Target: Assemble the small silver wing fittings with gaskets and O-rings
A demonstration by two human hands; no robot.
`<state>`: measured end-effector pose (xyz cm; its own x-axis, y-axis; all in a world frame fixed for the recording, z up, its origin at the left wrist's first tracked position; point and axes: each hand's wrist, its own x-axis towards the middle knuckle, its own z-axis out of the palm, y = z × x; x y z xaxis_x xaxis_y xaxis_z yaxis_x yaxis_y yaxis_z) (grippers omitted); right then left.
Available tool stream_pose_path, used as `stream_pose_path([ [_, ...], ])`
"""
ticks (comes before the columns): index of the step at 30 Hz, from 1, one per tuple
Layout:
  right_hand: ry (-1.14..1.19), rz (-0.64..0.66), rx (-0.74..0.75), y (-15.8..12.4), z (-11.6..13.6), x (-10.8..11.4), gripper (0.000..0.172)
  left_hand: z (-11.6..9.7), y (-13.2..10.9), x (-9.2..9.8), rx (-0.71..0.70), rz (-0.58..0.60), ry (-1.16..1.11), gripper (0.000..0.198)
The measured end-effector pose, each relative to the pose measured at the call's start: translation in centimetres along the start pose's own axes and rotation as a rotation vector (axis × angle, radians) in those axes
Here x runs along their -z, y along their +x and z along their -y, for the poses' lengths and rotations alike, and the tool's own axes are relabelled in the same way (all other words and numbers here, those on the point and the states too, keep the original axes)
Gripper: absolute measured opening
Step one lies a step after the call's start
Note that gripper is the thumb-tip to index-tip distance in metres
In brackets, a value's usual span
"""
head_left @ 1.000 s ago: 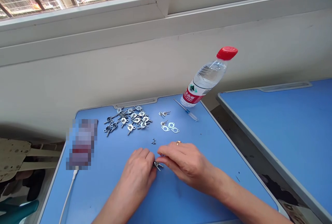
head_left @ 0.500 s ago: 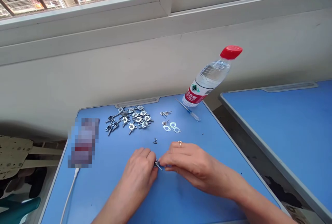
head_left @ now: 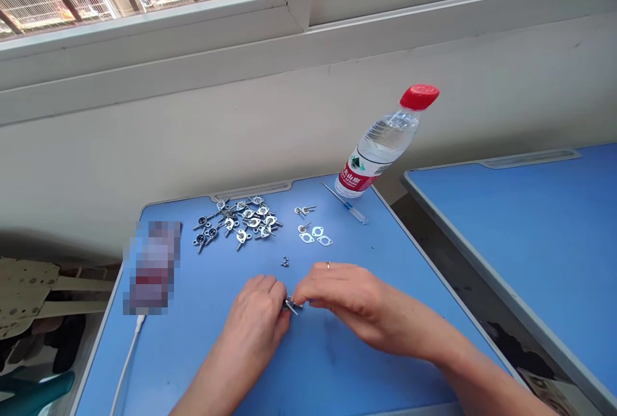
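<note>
Both hands meet low on the blue desk [head_left: 202, 364]. My left hand [head_left: 258, 323] is closed, pinching a small metal fitting [head_left: 290, 305] at its fingertips. My right hand [head_left: 344, 303], a ring on one finger, is closed too, with its fingertips pressed onto the same fitting from the right. A heap of several similar metal fittings [head_left: 238, 222] lies farther back on the left. Two flat oval plates [head_left: 315, 236] and a few tiny screws [head_left: 285, 262] lie just beyond my hands.
A water bottle with a red cap [head_left: 383, 143] stands at the desk's far right corner, with a small clear-handled screwdriver [head_left: 346, 204] beside it. A blurred object [head_left: 152, 267] with a white cable [head_left: 126, 361] sits at the left. A second blue desk [head_left: 530, 236] stands to the right.
Both hands stay together on the small fitting; the right fingers have shifted slightly over it. The view wobbled a little.
</note>
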<state>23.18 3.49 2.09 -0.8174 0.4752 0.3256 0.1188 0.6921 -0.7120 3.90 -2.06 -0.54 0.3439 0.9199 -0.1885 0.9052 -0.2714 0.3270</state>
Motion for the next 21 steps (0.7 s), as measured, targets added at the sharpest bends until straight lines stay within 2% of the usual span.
stream_pose_path([
  [4, -0.018, 0.033, -0.030, 0.1, 0.1, 0.1, 0.033, -0.1, 0.0, 0.1, 0.001, 0.001, -0.022, 0.014],
  [10, -0.137, 0.017, -0.131, 0.4, 0.2, -1.1, 0.024, -0.2, 0.0, 0.0, 0.008, -0.002, -0.049, 0.015],
  [13, -0.191, -0.019, -0.118, 0.5, 0.2, -1.8, 0.024, -0.1, 0.0, 0.0, -0.005, -0.012, -0.064, 0.017],
  [18, -0.157, -0.150, -0.067, 0.5, -0.1, -2.3, 0.028, -0.2, 0.0, 0.1, 0.013, 0.001, -0.080, 0.017],
  [21, -0.140, -0.125, -0.037, 0.4, 0.0, -2.0, 0.039, -0.2, 0.0, 0.1, 0.004, -0.013, -0.098, 0.020],
])
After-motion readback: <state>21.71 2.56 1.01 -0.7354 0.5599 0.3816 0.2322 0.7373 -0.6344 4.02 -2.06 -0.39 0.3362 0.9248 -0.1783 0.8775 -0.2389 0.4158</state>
